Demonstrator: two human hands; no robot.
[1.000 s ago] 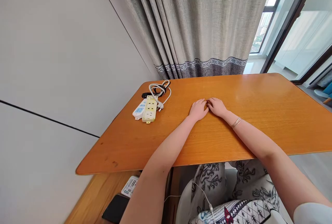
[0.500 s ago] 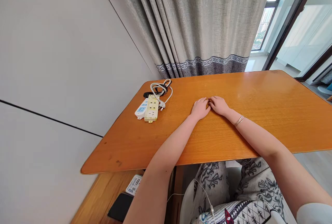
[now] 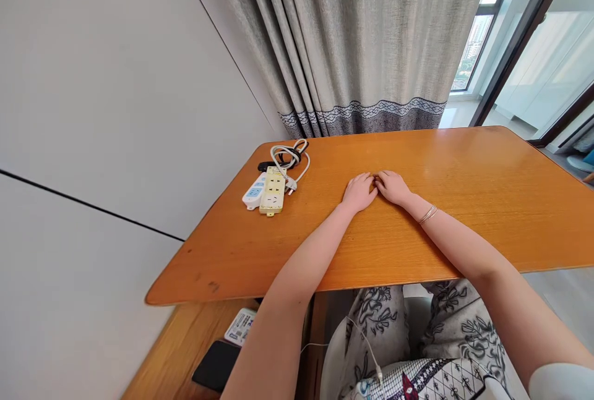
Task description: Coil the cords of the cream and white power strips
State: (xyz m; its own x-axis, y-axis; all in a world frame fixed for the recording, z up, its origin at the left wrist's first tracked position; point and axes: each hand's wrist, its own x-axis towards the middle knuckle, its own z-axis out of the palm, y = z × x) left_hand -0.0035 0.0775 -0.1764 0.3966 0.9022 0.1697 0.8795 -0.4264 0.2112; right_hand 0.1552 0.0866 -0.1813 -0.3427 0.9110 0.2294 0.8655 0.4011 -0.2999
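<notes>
My left hand [image 3: 359, 192] rests palm down on the wooden table [image 3: 464, 202], its fingers loosely stretched out and holding nothing. Beside it lies my right hand [image 3: 391, 187], also flat on the wood and open, with a thin bracelet [image 3: 427, 214] on the wrist. The fingertips of both hands meet or nearly meet. To the left of my left hand lie a yellowed power strip [image 3: 273, 193] and a white power strip [image 3: 254, 193] with blue sockets, side by side. A coiled white cord [image 3: 304, 168] with its plug [image 3: 291, 184] lies over a black cord behind them.
A grey curtain [image 3: 371, 35] hangs behind the table's far edge, and a pale wall [image 3: 93, 109] runs along the left. Below the near left edge, a dark flat device [image 3: 216, 364] and a white labelled box [image 3: 240, 326] lie on a wooden surface. A thin cable crosses my lap.
The view has shifted very slightly. Both hands stay in the same place on the table, and the power strips have not moved.
</notes>
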